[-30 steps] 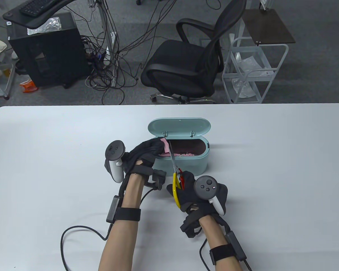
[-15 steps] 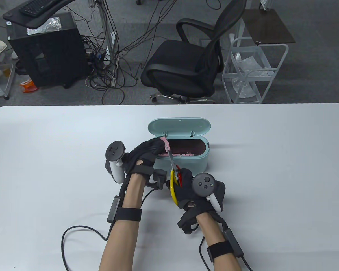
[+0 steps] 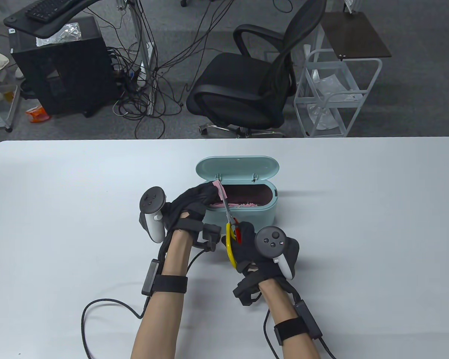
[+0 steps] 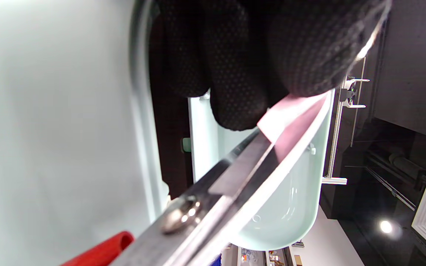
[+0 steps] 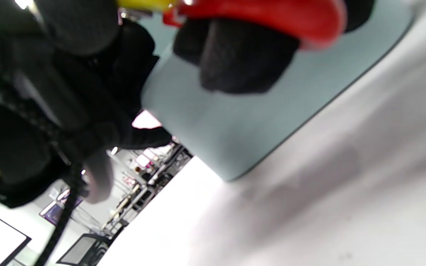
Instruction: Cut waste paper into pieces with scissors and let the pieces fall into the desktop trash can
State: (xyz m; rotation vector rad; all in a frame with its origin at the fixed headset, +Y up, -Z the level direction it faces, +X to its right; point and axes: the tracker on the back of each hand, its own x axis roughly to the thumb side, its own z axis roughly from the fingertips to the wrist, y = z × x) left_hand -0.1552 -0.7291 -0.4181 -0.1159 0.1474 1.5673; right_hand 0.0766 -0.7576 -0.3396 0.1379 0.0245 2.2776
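Observation:
A mint desktop trash can (image 3: 243, 218) stands mid-table with its lid (image 3: 237, 169) flipped back and pink scraps (image 3: 247, 204) inside. My left hand (image 3: 194, 203) pinches a pink piece of paper (image 3: 220, 189) over the can's left end; the left wrist view shows that paper (image 4: 290, 111) under my fingertips (image 4: 235, 92). My right hand (image 3: 250, 248) grips the red-and-yellow scissors (image 3: 231, 232) in front of the can. The blades (image 4: 235, 173) reach up to the paper, nearly closed on its edge. In the right wrist view the red handle (image 5: 272, 18) sits across my curled fingers (image 5: 242, 62).
The white table (image 3: 359, 224) stretches to both sides of the can. A black cable (image 3: 97, 310) loops on the table at the near left. Beyond the far edge stand an office chair (image 3: 254, 82) and a white wire cart (image 3: 333, 93).
My right hand has slid a little up and left, pushing the scissors further toward the paper. The left hand and the paper have stayed in place.

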